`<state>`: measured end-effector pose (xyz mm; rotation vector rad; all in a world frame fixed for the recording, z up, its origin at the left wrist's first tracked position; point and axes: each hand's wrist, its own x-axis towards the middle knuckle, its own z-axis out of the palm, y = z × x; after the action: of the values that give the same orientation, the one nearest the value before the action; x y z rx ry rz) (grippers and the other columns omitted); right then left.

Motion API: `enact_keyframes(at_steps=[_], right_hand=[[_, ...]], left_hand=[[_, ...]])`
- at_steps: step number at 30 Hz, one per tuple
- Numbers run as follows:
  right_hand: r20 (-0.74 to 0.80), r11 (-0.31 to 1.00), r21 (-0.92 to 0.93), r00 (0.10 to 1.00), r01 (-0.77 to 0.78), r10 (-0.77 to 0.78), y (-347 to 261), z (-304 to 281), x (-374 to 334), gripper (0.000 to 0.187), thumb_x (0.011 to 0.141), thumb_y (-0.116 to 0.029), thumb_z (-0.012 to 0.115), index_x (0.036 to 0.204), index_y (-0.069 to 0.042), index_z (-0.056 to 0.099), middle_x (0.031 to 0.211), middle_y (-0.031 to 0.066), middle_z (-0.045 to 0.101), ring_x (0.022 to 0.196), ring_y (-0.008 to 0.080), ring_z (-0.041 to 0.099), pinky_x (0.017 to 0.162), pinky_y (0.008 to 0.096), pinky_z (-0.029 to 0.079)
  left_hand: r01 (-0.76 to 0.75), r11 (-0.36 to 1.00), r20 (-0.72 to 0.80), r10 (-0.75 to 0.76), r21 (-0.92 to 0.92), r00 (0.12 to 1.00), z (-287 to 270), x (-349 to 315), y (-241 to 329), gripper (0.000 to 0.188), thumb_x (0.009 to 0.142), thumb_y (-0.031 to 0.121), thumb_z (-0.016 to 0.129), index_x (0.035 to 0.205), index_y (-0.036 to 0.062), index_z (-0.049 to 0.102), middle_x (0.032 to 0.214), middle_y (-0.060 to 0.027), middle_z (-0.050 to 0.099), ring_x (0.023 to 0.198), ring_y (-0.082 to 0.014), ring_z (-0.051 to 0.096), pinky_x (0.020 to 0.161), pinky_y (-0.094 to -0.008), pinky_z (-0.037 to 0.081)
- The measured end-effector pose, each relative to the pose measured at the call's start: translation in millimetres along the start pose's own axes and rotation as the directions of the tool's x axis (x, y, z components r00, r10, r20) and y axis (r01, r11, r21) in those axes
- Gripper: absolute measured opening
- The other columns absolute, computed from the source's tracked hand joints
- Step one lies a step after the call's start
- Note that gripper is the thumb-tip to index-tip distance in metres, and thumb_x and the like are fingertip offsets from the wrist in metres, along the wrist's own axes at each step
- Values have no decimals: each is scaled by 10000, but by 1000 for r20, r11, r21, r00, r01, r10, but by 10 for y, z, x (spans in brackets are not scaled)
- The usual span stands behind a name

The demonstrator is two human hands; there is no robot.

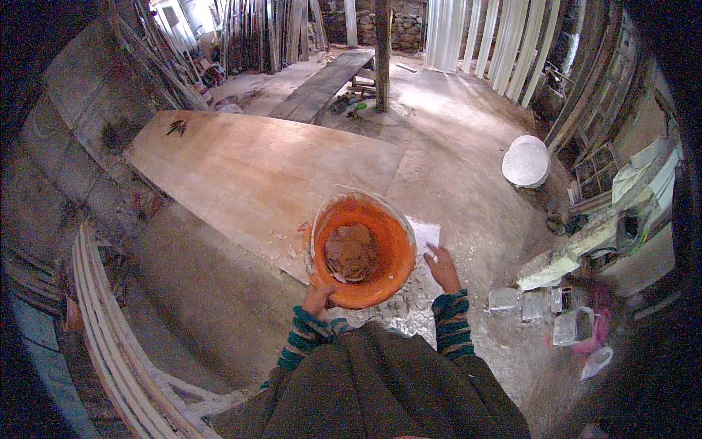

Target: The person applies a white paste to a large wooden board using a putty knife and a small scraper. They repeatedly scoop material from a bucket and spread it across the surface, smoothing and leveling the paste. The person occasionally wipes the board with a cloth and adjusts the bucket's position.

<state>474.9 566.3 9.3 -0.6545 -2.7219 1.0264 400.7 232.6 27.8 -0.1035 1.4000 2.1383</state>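
An orange plastic basin [395, 245] with a whitish, crusted rim is in front of my body, over the near end of a large pale board [241, 172]. Inside it sits a rough brown lump [351, 252]. My left hand [317, 296] is closed on the basin's near left edge. To the right of the basin, my right hand [443, 269] has its fingers apart and holds nothing. A flat white piece [425, 233] lies just beyond its fingertips. White crumbs are scattered around the basin.
A long plank bench [322, 88] stands beyond the board, beside a post [382, 58]. At far right is a round white tub [526, 162]. Several clear plastic containers [537, 305] lie at right. Long pale strips [110, 314] run along the left.
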Motion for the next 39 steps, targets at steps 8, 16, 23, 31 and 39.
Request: enact_keyframes(at_steps=[8, 16, 23, 31, 39], right_hand=[[-143, 851, -12, 842, 524, -520, -1593, -318, 88, 322, 808, -194, 530, 1097, -59, 565, 1040, 185, 584, 994, 345, 533, 852, 421, 421], [-85, 585, 562, 745, 584, -662, -1755, 880, 359, 256, 843, -219, 542, 1050, -68, 536, 938, 104, 586, 868, 280, 561, 780, 374, 478], [223, 127, 973, 920, -191, -324, -2130, 723, 190, 178, 852, -195, 576, 975, -91, 500, 861, 33, 559, 768, 168, 562, 651, 316, 503], [370, 69, 928, 928, -367, -37, -2305, 646, 121, 199, 824, -148, 611, 978, -64, 517, 780, 14, 558, 706, 132, 552, 558, 269, 474], [305, 146, 940, 951, -308, 47, -2384, 535, 45, 227, 801, -115, 627, 992, -12, 559, 863, 39, 593, 703, 151, 550, 649, 271, 457]], left_hand=[[-41, 994, 42, 37, 100, 998, -119, 122, -236, 535, 729, 30, 552, 1236, 58, 382, 1091, -89, 526, 926, -236, 576, 764, -349, 515], [-351, 781, 121, 340, 516, 933, -268, 361, -480, 516, 761, 37, 525, 1254, 42, 371, 1099, -86, 523, 982, -217, 544, 826, -315, 461], [-190, 960, 20, 190, 206, 982, -212, 327, -622, 432, 775, 64, 548, 1180, 14, 404, 999, -62, 532, 879, -170, 529, 742, -290, 464], [-220, 898, -23, 246, 380, 969, -121, 185, -556, 383, 792, 100, 543, 1134, -10, 410, 886, -55, 507, 762, -149, 493, 643, -288, 455], [-178, 934, 0, 187, 310, 982, -41, 73, -460, 338, 810, 106, 524, 1114, 10, 415, 827, -38, 493, 704, -139, 475, 599, -274, 437]])
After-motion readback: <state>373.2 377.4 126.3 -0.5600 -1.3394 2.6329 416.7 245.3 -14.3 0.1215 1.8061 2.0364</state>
